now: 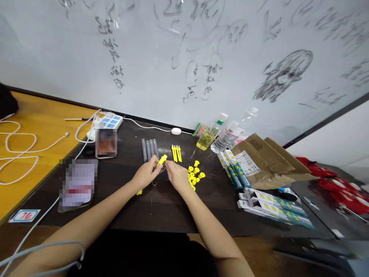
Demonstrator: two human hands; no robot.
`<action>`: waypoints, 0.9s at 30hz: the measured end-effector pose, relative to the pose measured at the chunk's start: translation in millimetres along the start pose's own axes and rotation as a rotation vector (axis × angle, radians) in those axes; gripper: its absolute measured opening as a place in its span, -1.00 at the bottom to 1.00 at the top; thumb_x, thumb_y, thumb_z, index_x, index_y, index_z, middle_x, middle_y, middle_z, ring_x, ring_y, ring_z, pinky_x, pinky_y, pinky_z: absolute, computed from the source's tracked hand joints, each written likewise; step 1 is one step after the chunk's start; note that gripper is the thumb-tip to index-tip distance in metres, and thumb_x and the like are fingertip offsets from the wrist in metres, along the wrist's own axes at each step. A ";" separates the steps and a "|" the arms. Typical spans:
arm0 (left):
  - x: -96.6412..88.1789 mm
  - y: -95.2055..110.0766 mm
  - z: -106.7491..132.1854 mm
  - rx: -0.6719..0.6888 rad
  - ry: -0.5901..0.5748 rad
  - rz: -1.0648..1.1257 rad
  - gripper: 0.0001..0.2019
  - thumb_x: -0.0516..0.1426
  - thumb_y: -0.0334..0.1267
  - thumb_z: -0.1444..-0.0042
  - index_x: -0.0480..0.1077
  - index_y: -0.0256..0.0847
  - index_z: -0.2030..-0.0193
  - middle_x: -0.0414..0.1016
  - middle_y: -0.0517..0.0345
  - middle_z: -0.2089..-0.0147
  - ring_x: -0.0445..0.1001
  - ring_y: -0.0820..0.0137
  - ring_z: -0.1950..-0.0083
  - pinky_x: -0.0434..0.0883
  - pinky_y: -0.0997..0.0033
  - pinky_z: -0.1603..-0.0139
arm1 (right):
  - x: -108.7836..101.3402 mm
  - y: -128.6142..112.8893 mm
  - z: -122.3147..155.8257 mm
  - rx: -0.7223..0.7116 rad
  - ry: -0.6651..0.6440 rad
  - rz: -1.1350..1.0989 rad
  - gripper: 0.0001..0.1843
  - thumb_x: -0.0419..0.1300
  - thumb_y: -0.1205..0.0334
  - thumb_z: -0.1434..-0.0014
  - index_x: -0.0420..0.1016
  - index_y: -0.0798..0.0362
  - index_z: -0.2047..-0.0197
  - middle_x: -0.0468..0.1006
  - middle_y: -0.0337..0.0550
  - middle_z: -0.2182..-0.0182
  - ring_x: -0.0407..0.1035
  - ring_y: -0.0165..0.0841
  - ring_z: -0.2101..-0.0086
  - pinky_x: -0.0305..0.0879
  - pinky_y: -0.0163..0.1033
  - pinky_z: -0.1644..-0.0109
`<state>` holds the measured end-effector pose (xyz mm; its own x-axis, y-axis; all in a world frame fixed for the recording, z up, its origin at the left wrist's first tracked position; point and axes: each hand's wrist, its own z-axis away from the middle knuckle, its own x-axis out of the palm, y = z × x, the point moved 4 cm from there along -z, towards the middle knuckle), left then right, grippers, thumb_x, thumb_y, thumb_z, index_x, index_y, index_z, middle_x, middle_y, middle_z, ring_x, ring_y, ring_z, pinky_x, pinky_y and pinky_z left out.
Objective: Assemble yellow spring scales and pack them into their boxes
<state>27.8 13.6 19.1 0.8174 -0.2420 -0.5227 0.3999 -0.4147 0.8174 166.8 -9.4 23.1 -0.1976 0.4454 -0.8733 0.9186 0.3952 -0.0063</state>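
My left hand [147, 172] pinches a yellow plastic piece [162, 159] over the middle of the dark table. Close beside it, the fingers of my right hand [178, 175] are pressed together at the piece's right side; what they grip is hidden. Thin metal wire rings [155, 182] show below and between the hands. Clear plastic tubes [150, 149] lie in a row just beyond my left hand. Yellow sticks with metal tips [176, 153] lie side by side beyond my right hand. Several yellow caps [196, 170] are scattered to its right. Another yellow part [139, 192] peeks out by my left wrist.
At left are a power strip [111, 122], two blurred flat objects and white cables. Two bottles, one with yellow liquid [208, 137], stand tilted in view at the back. Narrow printed boxes [273, 206] and an opened cardboard box [259, 159] occupy the right. A whiteboard [144, 77] rises behind.
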 end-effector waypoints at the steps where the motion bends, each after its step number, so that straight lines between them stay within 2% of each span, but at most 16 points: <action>1: -0.2 -0.2 -0.1 -0.001 -0.001 -0.021 -0.84 -0.05 -0.12 -0.21 0.09 -0.13 0.29 0.25 0.39 0.58 0.26 0.48 0.61 0.10 0.52 0.51 | 0.5 -0.2 -0.1 -0.001 0.000 0.004 -0.69 -0.15 0.26 -0.37 0.41 0.08 0.12 0.58 -0.12 0.32 0.46 -0.42 0.35 0.14 -0.37 0.34; 8: 0.0 -2.5 -0.7 0.006 0.000 -0.200 -0.85 -0.07 -0.12 -0.23 0.10 -0.12 0.28 0.21 0.35 0.57 0.28 0.41 0.55 0.05 0.47 0.48 | 2.8 0.5 0.0 0.012 -0.003 -0.018 -0.69 -0.14 0.27 -0.36 0.42 0.07 0.16 0.57 -0.10 0.33 0.46 -0.39 0.37 0.13 -0.36 0.37; 27: 4.3 -4.7 0.3 -0.022 -0.029 -0.474 -0.82 -0.13 -0.09 -0.28 0.13 -0.13 0.16 0.44 0.15 0.43 0.47 0.25 0.41 0.01 0.45 0.50 | 7.5 -1.8 -0.6 0.046 -0.043 -0.017 -0.79 -0.05 0.31 -0.31 0.41 0.04 0.15 0.61 -0.13 0.26 0.48 -0.40 0.39 0.07 -0.35 0.44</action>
<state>29.3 14.2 13.0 0.5309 -0.0554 -0.8456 0.7351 -0.4664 0.4921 163.4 -6.3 16.8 -0.1994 0.4040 -0.8928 0.9303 0.3643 -0.0429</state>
